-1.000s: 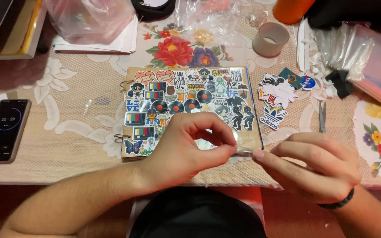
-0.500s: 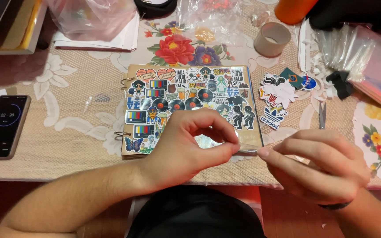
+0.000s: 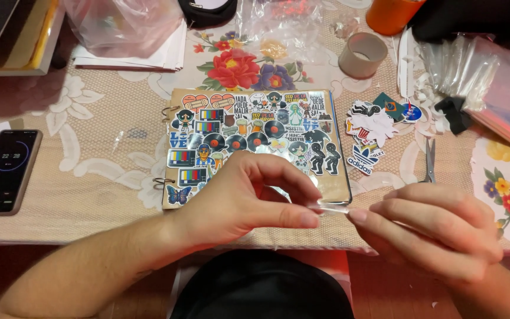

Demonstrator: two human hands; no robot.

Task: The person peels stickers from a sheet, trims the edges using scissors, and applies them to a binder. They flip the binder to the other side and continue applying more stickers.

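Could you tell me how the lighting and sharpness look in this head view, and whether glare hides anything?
Head view: warm, even light from above; the sticker-covered binder is sharp. Glare whitens the clear plastic bags at the upper right. The clear strip pinched between the left hand and right hand is hard to make out. The lower edge falls dark.

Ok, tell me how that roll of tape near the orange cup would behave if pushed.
The roll of tape lies flat on its side on the lace tablecloth, so it would probably slide rather than roll. It looks like a hollow ring, likely light. The textured cloth may drag on it.
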